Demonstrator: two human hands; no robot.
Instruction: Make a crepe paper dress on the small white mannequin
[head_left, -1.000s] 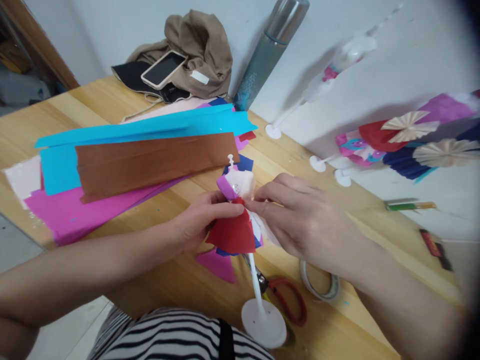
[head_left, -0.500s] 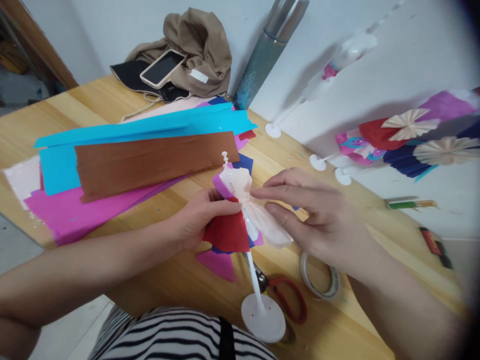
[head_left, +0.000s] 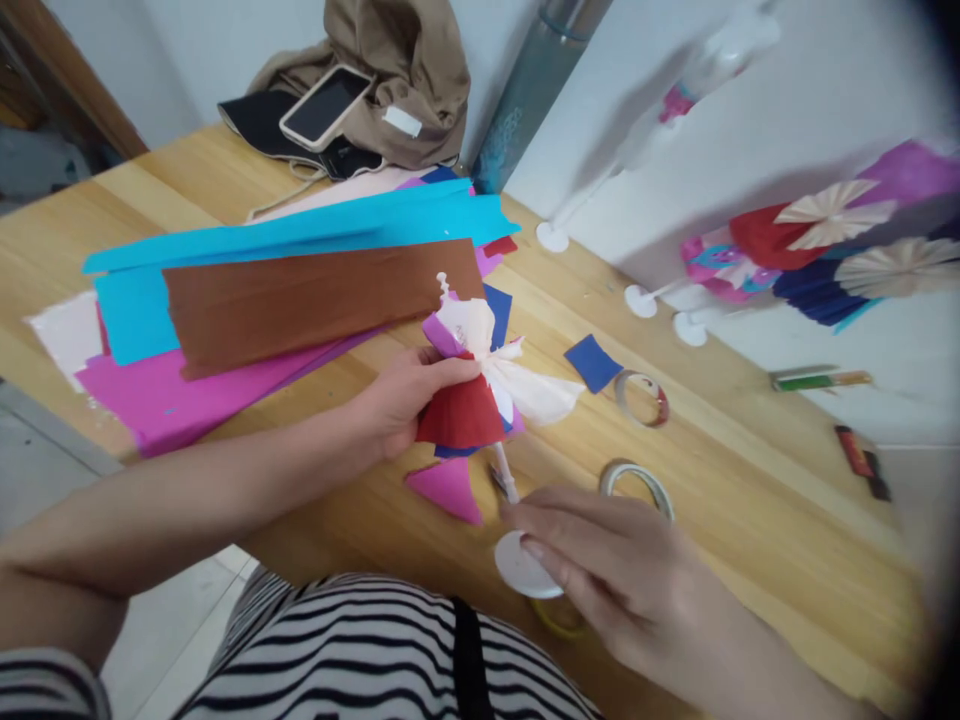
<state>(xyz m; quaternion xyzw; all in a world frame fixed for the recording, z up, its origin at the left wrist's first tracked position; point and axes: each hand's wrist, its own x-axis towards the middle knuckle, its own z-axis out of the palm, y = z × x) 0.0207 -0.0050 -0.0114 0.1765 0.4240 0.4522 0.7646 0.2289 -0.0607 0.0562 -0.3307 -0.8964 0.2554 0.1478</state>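
My left hand (head_left: 405, 395) is closed around the waist of a small white mannequin stand (head_left: 480, 345) dressed in red, purple, blue and white crepe paper (head_left: 461, 412). The stand leans toward me, and its round white base (head_left: 517, 572) sits near the table's front edge. My right hand (head_left: 600, 570) lies low by that base with its fingers stretched out, touching the base and covering the scissors. A loose pink paper piece (head_left: 450, 488) lies just under the dress.
Long crepe sheets, blue (head_left: 300, 235), brown (head_left: 307, 300) and pink (head_left: 172, 395), lie at the left. Two tape rings (head_left: 641, 398) (head_left: 637, 480) and a blue square (head_left: 592, 362) sit to the right. Phone (head_left: 326, 105), jacket, flask (head_left: 525, 110) and finished paper dresses (head_left: 810, 260) stand behind.
My right hand left the dress's white paper and dropped down to the stand's base, over the scissors. The left hand kept its hold. A blue square and a second tape ring are now uncovered.
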